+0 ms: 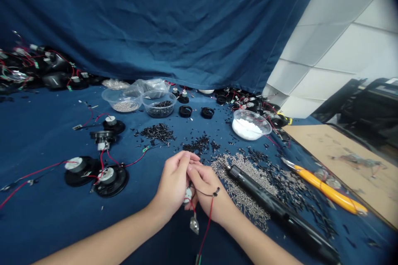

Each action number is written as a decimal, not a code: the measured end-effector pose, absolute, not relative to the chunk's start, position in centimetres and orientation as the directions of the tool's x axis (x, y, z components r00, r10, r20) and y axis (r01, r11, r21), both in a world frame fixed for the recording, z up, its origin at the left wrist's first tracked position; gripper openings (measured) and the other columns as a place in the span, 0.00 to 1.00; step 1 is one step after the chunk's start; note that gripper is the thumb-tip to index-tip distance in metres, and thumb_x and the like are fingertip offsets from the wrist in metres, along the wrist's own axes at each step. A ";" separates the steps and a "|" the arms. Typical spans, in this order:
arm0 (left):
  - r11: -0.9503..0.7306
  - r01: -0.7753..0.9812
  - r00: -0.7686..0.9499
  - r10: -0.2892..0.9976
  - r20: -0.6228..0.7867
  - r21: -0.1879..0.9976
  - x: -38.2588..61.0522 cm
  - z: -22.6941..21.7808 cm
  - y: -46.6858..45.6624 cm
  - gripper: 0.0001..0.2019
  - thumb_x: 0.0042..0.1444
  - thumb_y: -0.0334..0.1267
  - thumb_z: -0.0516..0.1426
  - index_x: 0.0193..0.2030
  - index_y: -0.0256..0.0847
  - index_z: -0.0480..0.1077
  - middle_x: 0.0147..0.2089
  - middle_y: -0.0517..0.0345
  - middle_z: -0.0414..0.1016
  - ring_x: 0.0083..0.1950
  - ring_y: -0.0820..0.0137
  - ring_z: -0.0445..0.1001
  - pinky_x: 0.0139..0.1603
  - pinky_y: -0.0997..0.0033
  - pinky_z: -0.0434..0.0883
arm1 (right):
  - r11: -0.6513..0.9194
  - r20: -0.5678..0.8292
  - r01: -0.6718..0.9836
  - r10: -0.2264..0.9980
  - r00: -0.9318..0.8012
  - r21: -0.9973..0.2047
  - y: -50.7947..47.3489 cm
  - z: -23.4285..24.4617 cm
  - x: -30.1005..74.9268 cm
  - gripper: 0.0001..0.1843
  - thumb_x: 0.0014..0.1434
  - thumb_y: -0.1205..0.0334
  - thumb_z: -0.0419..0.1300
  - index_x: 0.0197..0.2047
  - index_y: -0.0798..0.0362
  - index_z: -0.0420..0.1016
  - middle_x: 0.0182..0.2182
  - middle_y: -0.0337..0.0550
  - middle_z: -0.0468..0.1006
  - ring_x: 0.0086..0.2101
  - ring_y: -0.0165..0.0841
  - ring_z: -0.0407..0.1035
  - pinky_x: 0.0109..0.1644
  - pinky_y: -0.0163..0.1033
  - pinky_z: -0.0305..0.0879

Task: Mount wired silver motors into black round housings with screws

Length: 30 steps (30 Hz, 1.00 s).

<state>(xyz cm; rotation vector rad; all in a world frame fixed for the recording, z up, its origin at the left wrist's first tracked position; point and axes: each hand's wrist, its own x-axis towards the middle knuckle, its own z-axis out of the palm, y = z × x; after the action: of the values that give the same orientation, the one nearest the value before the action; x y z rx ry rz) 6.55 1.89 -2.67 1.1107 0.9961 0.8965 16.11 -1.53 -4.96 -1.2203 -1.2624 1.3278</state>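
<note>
My left hand [177,176] and my right hand [207,186] meet low in the middle, fingers closed together around a small motor [188,195]. Only its whitish round end shows between the palms; the rest is hidden by my fingers. From it a red wire runs down to a shiny metal tab [194,224]. Across the right hand lies a dark wire, and a red lead [207,230] hangs from it to a small green circuit board [198,259]. Just right of the hands, a black electric screwdriver [267,203] lies over loose screws [248,174].
Left lie several black round motor units [111,180] with red wires. Clear bowls [122,100] stand behind, and a bowl of white bits [248,126] at right. Black small parts [159,132] are scattered ahead. Yellow-handled pliers [326,188] lie beside a cardboard sheet [348,153].
</note>
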 end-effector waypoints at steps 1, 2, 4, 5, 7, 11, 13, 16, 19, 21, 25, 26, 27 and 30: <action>0.200 -0.077 0.285 0.943 -0.171 0.977 6.5 -2.7 1.8 0.15 0.60 0.49 0.50 0.37 0.38 0.67 0.30 0.58 0.71 0.21 0.73 0.68 0.18 0.75 0.63 | -0.066 -0.070 0.054 0.995 -0.073 -0.996 -1.4 -5.0 15.9 0.28 0.67 0.40 0.50 0.27 0.55 0.65 0.17 0.38 0.67 0.13 0.30 0.65 0.13 0.29 0.60; 0.181 -0.072 0.259 0.953 -0.157 0.981 6.5 -2.6 1.7 0.15 0.60 0.49 0.50 0.37 0.38 0.67 0.31 0.58 0.71 0.23 0.73 0.69 0.20 0.75 0.65 | -0.058 -0.062 0.083 0.997 -0.041 -0.995 -1.3 -5.1 15.7 0.28 0.67 0.40 0.50 0.27 0.55 0.65 0.18 0.38 0.67 0.13 0.29 0.64 0.13 0.29 0.59; 0.135 -0.061 0.212 0.970 -0.119 0.989 6.5 -2.6 1.7 0.14 0.60 0.47 0.51 0.35 0.38 0.67 0.33 0.57 0.71 0.29 0.71 0.71 0.27 0.76 0.68 | -0.017 -0.017 0.125 1.000 0.008 -0.992 -1.2 -5.1 15.3 0.27 0.67 0.41 0.49 0.26 0.54 0.65 0.19 0.39 0.67 0.15 0.29 0.63 0.15 0.30 0.59; 0.113 -0.055 0.197 0.975 -0.101 0.992 6.5 -2.5 1.7 0.13 0.60 0.46 0.51 0.35 0.38 0.67 0.33 0.57 0.71 0.31 0.71 0.72 0.29 0.76 0.68 | 0.012 0.016 0.138 0.999 0.028 -0.990 -1.3 -5.1 15.2 0.27 0.67 0.42 0.49 0.26 0.54 0.65 0.20 0.40 0.67 0.17 0.29 0.64 0.17 0.30 0.59; 0.074 -0.045 0.178 0.982 -0.065 0.996 6.5 -2.4 1.7 0.13 0.60 0.45 0.50 0.34 0.37 0.68 0.32 0.57 0.71 0.32 0.70 0.71 0.31 0.75 0.68 | 0.054 0.066 0.160 0.995 0.071 -0.986 -1.4 -5.0 14.9 0.26 0.68 0.44 0.48 0.27 0.55 0.67 0.20 0.40 0.66 0.20 0.30 0.65 0.20 0.31 0.59; 0.001 -0.024 0.147 0.989 0.002 1.000 6.5 -2.3 1.7 0.14 0.61 0.45 0.49 0.32 0.38 0.67 0.31 0.56 0.72 0.32 0.69 0.71 0.33 0.73 0.68 | 0.088 0.120 0.226 0.984 0.131 -0.970 -1.7 -4.6 14.4 0.24 0.70 0.51 0.44 0.30 0.55 0.69 0.20 0.39 0.66 0.23 0.31 0.65 0.24 0.32 0.58; -0.031 -0.008 0.143 0.989 0.031 0.999 6.5 -2.2 1.6 0.14 0.62 0.44 0.48 0.32 0.38 0.67 0.31 0.57 0.72 0.34 0.69 0.71 0.36 0.72 0.68 | 0.092 0.127 0.251 0.984 0.126 -0.964 -1.7 -4.5 14.4 0.24 0.70 0.53 0.44 0.28 0.55 0.68 0.21 0.39 0.66 0.22 0.31 0.64 0.25 0.32 0.56; -0.075 0.019 0.156 0.985 0.071 0.997 6.5 -2.3 1.7 0.14 0.62 0.43 0.47 0.33 0.39 0.68 0.32 0.57 0.72 0.35 0.69 0.71 0.38 0.72 0.68 | 0.106 0.144 0.301 0.984 0.107 -0.948 -1.5 -4.5 14.6 0.24 0.70 0.54 0.43 0.25 0.54 0.64 0.21 0.38 0.67 0.21 0.29 0.63 0.24 0.32 0.52; -0.105 0.050 0.181 0.979 0.094 0.993 6.2 -2.4 1.9 0.13 0.63 0.42 0.47 0.34 0.39 0.68 0.33 0.57 0.73 0.36 0.68 0.71 0.39 0.70 0.67 | 0.147 0.192 0.363 0.977 0.092 -0.920 -1.2 -4.3 14.8 0.23 0.70 0.57 0.44 0.25 0.54 0.63 0.23 0.40 0.69 0.23 0.30 0.64 0.25 0.32 0.51; -0.117 0.069 0.196 0.975 0.102 0.991 5.9 -2.5 2.0 0.12 0.62 0.41 0.48 0.34 0.39 0.69 0.34 0.56 0.73 0.38 0.66 0.72 0.41 0.69 0.67 | 0.170 0.215 0.381 0.973 0.078 -0.909 -1.0 -4.0 14.9 0.21 0.69 0.60 0.44 0.25 0.54 0.65 0.25 0.41 0.71 0.25 0.31 0.65 0.27 0.33 0.53; -0.130 0.087 0.208 0.972 0.110 0.988 5.8 -2.8 2.1 0.12 0.62 0.40 0.47 0.36 0.39 0.69 0.35 0.55 0.75 0.40 0.65 0.73 0.44 0.67 0.67 | 0.222 0.264 0.428 0.964 0.039 -0.876 -1.0 -3.5 15.0 0.17 0.69 0.63 0.45 0.33 0.54 0.71 0.33 0.45 0.76 0.32 0.34 0.69 0.36 0.34 0.60; -0.132 0.088 0.209 0.971 0.111 0.987 5.8 -2.8 2.1 0.12 0.62 0.40 0.47 0.36 0.39 0.68 0.35 0.55 0.75 0.40 0.65 0.73 0.43 0.67 0.67 | 0.235 0.273 0.440 0.962 0.024 -0.867 -1.1 -3.4 15.0 0.17 0.69 0.63 0.45 0.34 0.54 0.73 0.35 0.45 0.76 0.34 0.35 0.70 0.39 0.35 0.61; -0.134 0.088 0.212 0.971 0.112 0.987 5.8 -2.9 2.1 0.12 0.62 0.40 0.46 0.36 0.39 0.68 0.34 0.55 0.75 0.40 0.65 0.73 0.43 0.67 0.68 | 0.248 0.283 0.448 0.959 0.011 -0.859 -1.1 -3.5 15.1 0.17 0.69 0.63 0.45 0.36 0.54 0.74 0.35 0.45 0.76 0.35 0.36 0.70 0.40 0.35 0.62; -0.134 0.091 0.218 0.970 0.111 0.987 6.0 -3.1 2.2 0.12 0.62 0.40 0.46 0.37 0.39 0.69 0.35 0.55 0.75 0.39 0.65 0.74 0.43 0.67 0.68 | 0.277 0.301 0.432 0.954 -0.015 -0.858 -1.1 -3.7 15.4 0.18 0.69 0.64 0.44 0.39 0.53 0.75 0.36 0.44 0.76 0.36 0.36 0.71 0.43 0.36 0.62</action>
<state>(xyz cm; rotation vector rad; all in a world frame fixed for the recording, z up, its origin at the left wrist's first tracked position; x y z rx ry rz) 6.01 2.18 -3.09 1.4707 1.0615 1.0845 15.40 -1.08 -3.75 -1.3051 -1.6087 0.6975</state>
